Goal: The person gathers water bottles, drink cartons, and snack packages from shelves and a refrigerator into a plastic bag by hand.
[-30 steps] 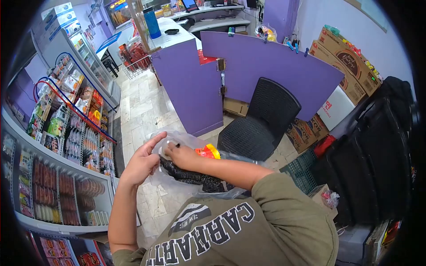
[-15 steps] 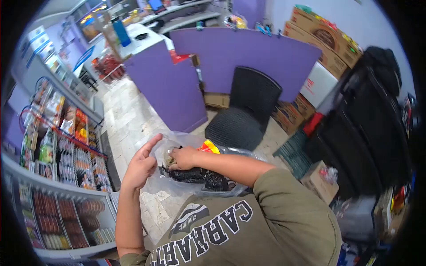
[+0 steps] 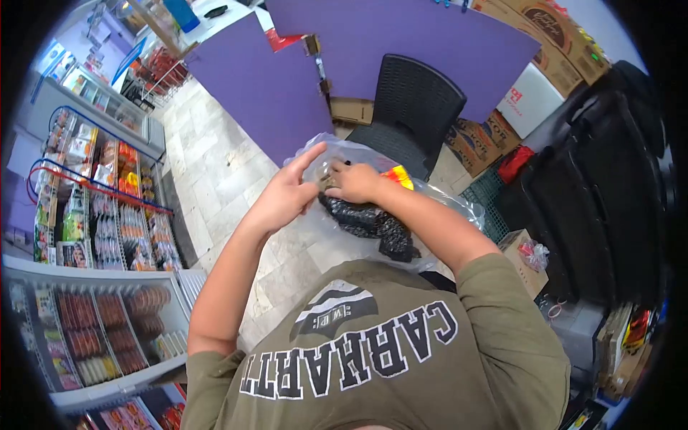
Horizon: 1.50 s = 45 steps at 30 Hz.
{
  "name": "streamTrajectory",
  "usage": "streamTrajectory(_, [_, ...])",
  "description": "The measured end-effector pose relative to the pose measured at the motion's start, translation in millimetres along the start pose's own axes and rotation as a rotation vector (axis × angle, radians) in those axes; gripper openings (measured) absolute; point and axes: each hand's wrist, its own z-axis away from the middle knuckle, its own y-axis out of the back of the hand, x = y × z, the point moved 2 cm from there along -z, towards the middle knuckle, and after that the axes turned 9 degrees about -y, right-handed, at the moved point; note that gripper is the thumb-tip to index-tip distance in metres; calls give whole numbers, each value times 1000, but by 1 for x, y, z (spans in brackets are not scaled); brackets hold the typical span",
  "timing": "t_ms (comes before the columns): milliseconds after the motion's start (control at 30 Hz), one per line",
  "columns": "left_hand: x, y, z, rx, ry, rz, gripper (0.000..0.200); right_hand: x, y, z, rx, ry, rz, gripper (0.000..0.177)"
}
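A clear plastic bag [image 3: 444,208] is held up in front of my chest. Inside it lie black patterned packets [image 3: 369,223] and a yellow and red packet [image 3: 400,176]. My left hand [image 3: 287,195] holds the bag's left edge, its index finger pointing up. My right hand [image 3: 355,183] reaches into the bag's mouth, fingers closed on a small greyish item whose shape I cannot make out.
A black plastic chair [image 3: 412,107] stands just beyond the bag, before a purple counter partition [image 3: 272,86]. Snack shelves [image 3: 100,208] line the left. Cardboard boxes [image 3: 545,36] and stacked black crates [image 3: 609,193] fill the right. Pale tiled floor [image 3: 215,165] runs ahead on the left.
The view has tilted downward, so the hands and bag sit higher in the picture. My right hand stays in the bag and my left stays on its edge.
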Motion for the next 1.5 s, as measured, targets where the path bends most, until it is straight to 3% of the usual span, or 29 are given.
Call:
streamTrajectory(67, [-3, -4, -20, -39, -5, -64, 69, 20, -10, 1, -56, -31, 15, 69])
streamTrajectory(133, [-13, -9, -43, -13, -3, -110, 70, 35, -16, 9, 36, -11, 14, 62])
streamTrajectory(300, [-20, -40, -93, -20, 12, -147, 71, 80, 4, 22, -163, -81, -8, 60])
streamTrajectory(367, [-24, -53, -115, -2, 19, -172, 71, 104, 14, 33, 141, 272, -57, 56])
streamTrajectory(467, [-35, -63, -150, 63, 67, -116, 70, 143, 48, 68, 150, 285, -325, 50])
streamTrajectory(633, [-55, -81, -201, 225, 63, 28, 70, 218, 76, 122, -44, 79, -430, 49])
streamTrajectory(700, [-62, -90, -215, 280, 55, 62, 70, 247, 59, 118, 150, 13, -55, 33])
streamTrajectory(800, [-74, -101, -230, 415, 12, 133, 72, 290, 47, 86, 264, -1, 178, 18])
streamTrajectory(833, [-78, -103, -233, 490, -18, 167, 72, 296, 51, 78, 258, 4, 178, 18])
streamTrajectory(900, [-85, -103, -235, 590, -58, 190, 73, 301, 64, 65, 571, 89, 241, 11])
streamTrajectory(933, [-89, -102, -235, 686, -107, 211, 73, 306, 67, 56, 568, 91, 238, 11])
streamTrajectory(1000, [-111, -107, -236, 676, -78, 164, 74, 315, 74, 39, 699, 143, 326, 12])
streamTrajectory(1067, [-141, -116, -239, 653, -28, 74, 78, 331, 68, 22, 631, 107, 440, 17])
streamTrajectory(1133, [-175, -125, -251, 543, 40, -58, 80, 344, 53, 4, 397, 65, 573, 23])
streamTrajectory(1233, [-171, -134, -262, 395, 115, -155, 79, 356, 29, -8, 295, -13, 555, 25])
streamTrajectory(1400, [-157, -114, -280, 372, 7, 20, 82, 354, 41, -13, 308, -5, 572, 25])
streamTrajectory(1500, [-156, -107, -286, 339, 102, 163, 83, 360, 49, -25, 233, -20, 502, 25])
